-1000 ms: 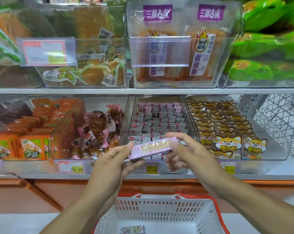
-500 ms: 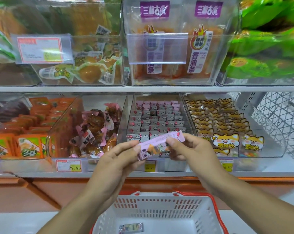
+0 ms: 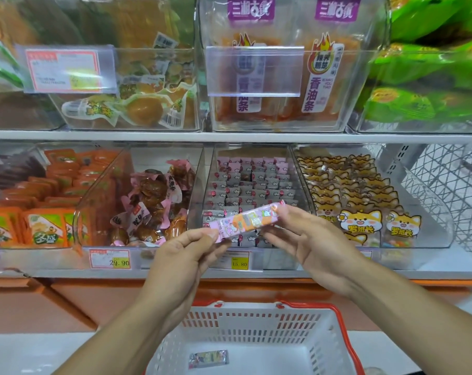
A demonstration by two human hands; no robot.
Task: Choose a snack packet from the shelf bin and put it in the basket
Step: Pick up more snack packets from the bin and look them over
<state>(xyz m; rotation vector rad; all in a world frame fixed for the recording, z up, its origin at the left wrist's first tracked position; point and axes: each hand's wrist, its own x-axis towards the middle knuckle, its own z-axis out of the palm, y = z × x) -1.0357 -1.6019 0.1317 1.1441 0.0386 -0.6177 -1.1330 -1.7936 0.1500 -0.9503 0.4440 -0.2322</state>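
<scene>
Both hands pinching the snack packet (image 3: 247,221) by its ends, left hand (image 3: 187,255) low, right hand (image 3: 308,239) high; long axis running left-right, hovering directly above the basket (image 3: 256,318) below.

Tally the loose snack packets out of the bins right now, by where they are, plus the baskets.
Packet held in both hands: 1, left hand, right hand
Packet in the basket: 1
Basket: 1
Total: 3
</scene>
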